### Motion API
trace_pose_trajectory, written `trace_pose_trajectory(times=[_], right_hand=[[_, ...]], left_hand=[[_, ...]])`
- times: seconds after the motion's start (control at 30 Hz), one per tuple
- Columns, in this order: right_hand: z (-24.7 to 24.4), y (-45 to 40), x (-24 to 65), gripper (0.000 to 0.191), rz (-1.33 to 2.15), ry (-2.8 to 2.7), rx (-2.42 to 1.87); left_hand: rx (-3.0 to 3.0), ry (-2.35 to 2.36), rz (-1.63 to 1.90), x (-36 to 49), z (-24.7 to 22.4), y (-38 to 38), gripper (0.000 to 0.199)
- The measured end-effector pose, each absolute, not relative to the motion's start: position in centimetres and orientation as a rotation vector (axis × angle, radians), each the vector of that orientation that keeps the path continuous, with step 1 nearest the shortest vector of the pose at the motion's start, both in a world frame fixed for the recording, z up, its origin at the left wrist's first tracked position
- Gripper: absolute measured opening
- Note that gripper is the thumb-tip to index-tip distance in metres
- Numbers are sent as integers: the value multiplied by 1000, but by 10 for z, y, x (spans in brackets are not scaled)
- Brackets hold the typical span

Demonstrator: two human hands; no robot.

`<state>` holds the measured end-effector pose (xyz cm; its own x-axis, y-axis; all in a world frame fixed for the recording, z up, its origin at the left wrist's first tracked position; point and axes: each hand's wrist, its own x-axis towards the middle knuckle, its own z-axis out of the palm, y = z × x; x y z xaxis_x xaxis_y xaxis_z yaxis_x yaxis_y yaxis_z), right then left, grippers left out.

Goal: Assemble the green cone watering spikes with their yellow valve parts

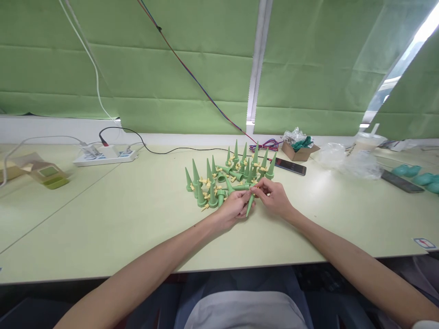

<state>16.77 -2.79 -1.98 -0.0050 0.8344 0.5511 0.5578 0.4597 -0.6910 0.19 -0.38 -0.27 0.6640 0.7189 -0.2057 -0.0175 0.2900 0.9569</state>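
Between my hands is a green plastic watering spike (250, 206), its pointed end slanting down toward me. My left hand (235, 209) is closed round its body. The fingers of my right hand (272, 195) pinch at its wide upper end, where a bit of yellow shows; what exactly they grip there is mostly hidden. Just beyond my hands stand several more green spikes (195, 172), upright with yellow valves (206, 207) at their bases. A few spikes lie on their sides among them, such as one with its open end (221, 177) toward me.
Behind the spikes, a phone (290, 166) lies near a small cardboard box (299, 152) and coiled wire (269, 145). To the right are plastic bags (360, 163), a cup (366, 142), another phone (402, 181) and teal objects (406, 170). A power strip (105, 156) sits left, its black cable crossing the table.
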Motion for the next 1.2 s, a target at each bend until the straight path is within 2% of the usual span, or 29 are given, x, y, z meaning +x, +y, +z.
trace_pose_trajectory(times=[0.13, 0.4, 0.73, 0.93, 1.2], right_hand=[[-22, -27, 167, 29, 349, -1671, -1203], [-21, -26, 167, 28, 296, -1681, -1234], [-23, -20, 168, 18, 270, -1716, -1348], [-23, -21, 169, 15, 252, -1749, -1402], [-24, -21, 168, 19, 240, -1753, -1375]], left_hand=[[1289, 709, 573, 2, -1, -6, 38], [1728, 887, 744, 0, -4, -9, 20], [1851, 950, 884, -8, -15, -7, 23], [2093, 978, 802, -13, -19, -7, 10], [2329, 978, 773, -8, -11, -12, 10]])
